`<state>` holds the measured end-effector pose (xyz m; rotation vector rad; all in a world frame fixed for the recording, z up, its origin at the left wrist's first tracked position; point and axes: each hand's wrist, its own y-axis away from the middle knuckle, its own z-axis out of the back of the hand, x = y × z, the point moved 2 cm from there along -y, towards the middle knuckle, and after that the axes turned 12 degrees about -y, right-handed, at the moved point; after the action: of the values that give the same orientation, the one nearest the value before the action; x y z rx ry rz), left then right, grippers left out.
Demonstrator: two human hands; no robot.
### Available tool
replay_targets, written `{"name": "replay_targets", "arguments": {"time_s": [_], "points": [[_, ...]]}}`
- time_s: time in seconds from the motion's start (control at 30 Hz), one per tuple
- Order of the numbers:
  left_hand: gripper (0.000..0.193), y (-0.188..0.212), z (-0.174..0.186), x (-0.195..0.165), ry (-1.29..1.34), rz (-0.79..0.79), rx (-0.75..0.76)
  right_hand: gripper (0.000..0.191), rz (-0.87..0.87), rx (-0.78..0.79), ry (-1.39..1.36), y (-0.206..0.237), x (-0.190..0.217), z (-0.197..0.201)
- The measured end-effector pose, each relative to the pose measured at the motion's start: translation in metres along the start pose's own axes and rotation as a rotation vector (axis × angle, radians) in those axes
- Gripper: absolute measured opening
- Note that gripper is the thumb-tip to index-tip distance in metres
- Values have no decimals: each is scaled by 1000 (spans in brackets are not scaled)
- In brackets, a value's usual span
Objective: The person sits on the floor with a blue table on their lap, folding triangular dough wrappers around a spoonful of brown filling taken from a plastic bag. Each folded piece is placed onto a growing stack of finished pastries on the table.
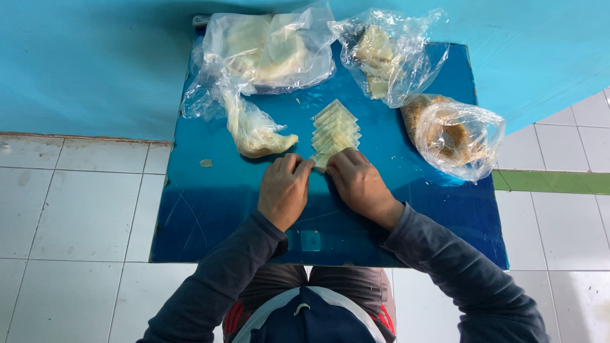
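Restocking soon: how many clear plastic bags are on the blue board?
4: bag of sheets back left, twisted bag below it, small bag back centre, crumb bag right.

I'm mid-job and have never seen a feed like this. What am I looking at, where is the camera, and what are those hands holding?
There is no machine here: a person works with two bare hands, and the single picture comes from a camera on their head, looking straight down. The left hand and right hand meet at the near end of a row of pale folded wrappers, pinching the nearest piece between their fingertips. Everything lies on a shiny blue board over a white tiled floor. Around the row sit clear plastic bags: a big bag of pale sheets, a small bag of soft pale filling, a bag of folded pieces and a bag of brown crumbs.
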<state>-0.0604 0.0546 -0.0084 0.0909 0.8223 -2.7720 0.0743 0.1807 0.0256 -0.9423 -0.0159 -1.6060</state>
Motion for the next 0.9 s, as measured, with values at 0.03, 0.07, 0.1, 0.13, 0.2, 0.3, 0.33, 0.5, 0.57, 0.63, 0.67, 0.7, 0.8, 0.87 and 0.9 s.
{"name": "replay_targets", "arguments": {"time_s": [0.03,0.07,0.1,0.13,0.2,0.3,0.33,0.5,0.57,0.63,0.67,0.7,0.8,0.87,0.9], "points": [[21,0,0,0,-3,-3,-3,10,-80,-19,-74,1,-7,1],[21,0,-1,0,0,1,28,10,-161,-37,-148,2,-15,3],[21,0,-2,0,3,5,58,10,-243,-55,-222,3,-23,6],[21,0,-2,0,7,9,87,12,-347,-73,-351,5,-32,9],[20,0,0,-1,-2,-1,55,15,-559,-108,-608,9,-47,15],[20,-1,3,-1,-9,-10,53,15,-601,-242,-784,12,-60,31],[21,-1,4,-2,-11,-10,61,15,-631,-296,-843,13,-62,37],[22,-4,10,-3,63,10,-6,15,-578,-423,-815,15,-43,68],[22,-1,12,-3,312,111,37,10,-423,-339,-417,19,-19,70],[23,4,10,-8,754,293,215,6,-301,-254,-139,26,8,59],[24,5,8,-9,900,342,290,6,-259,-210,-60,29,21,49],[25,5,6,-11,1046,392,371,8,-168,-154,22,32,34,38],[28,6,2,-12,1112,471,515,17,-17,-34,86,41,60,19],[28,6,3,-10,1045,453,538,20,27,-38,138,46,64,26],[29,6,5,-10,1020,419,530,19,40,-71,203,50,61,38]]}}
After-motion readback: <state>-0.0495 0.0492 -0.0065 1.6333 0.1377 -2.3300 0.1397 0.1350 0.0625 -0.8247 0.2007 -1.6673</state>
